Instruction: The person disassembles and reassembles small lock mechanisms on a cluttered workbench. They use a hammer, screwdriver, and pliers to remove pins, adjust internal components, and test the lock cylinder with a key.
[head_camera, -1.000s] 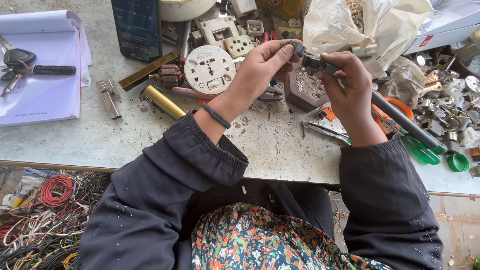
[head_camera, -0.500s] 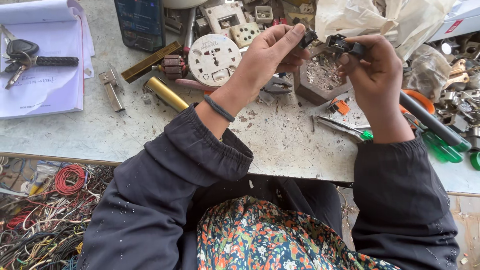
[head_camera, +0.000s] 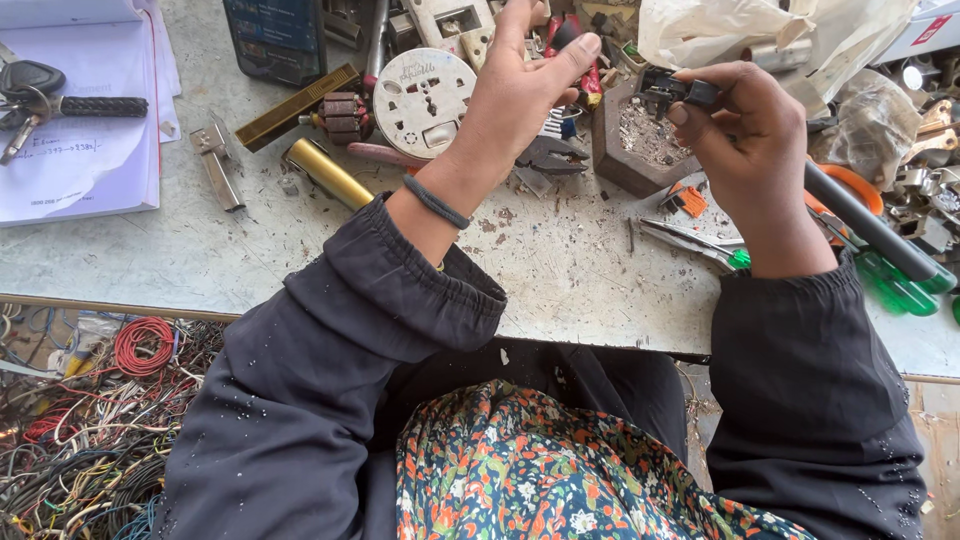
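The right hand (head_camera: 745, 130) is pinching a small black part (head_camera: 672, 90) between thumb and fingertips, holding it raised above the brown block (head_camera: 640, 150) on the workbench (head_camera: 560, 270). The fingers are clamped on the part.

The left hand (head_camera: 520, 90) is hovering to the left of the part, fingers loosely curled and apart, gripping nothing that can be seen (the fingertips are partly cut off by the top edge, so a small item there cannot be ruled out). Half a second ago the two hands were nearly meeting at the part; they are now separated by a clear gap, and the left hand is sitting over the round white socket plate (head_camera: 425, 100).

A dark band (head_camera: 435, 200) is encircling the left wrist. A brass cylinder (head_camera: 325, 172) is lying beside the left forearm, with a brass strip (head_camera: 295, 105) further back. Needle-nose pliers (head_camera: 700, 240) are resting below the right wrist, and a green-handled screwdriver (head_camera: 895, 290) is lying at the right.

At the far left, a key fob (head_camera: 30, 80) is resting on white papers (head_camera: 80, 150). Tangled wires (head_camera: 90, 420) are lying below the bench edge. Compared with the earlier picture, the whole view is sitting slightly lower on the bench.
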